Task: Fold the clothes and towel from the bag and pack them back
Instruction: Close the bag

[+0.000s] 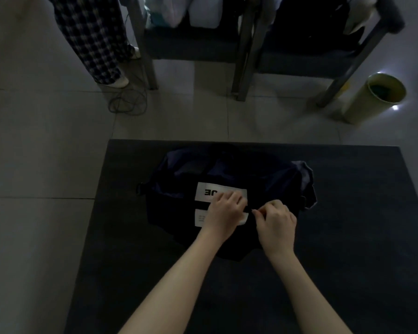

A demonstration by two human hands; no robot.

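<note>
A dark navy bag (179, 179) with white labels lies in the middle of the dark table (360, 237). My left hand (225, 210) rests on the bag's front, fingers bent over the white labels. Just to its right, my right hand (276, 221) pinches a small dark zipper pull on the bag. A bit of grey-blue cloth (304, 174) shows at the bag's right end. The scene is dim, and the bag's contents are hidden.
Beyond the table's far edge is tiled floor. Two dark chairs (191, 44) piled with clothes stand at the back. A person in checked trousers (92, 37) stands at the back left by a coiled cable (128, 102). A pale green bin (377, 97) stands at the back right.
</note>
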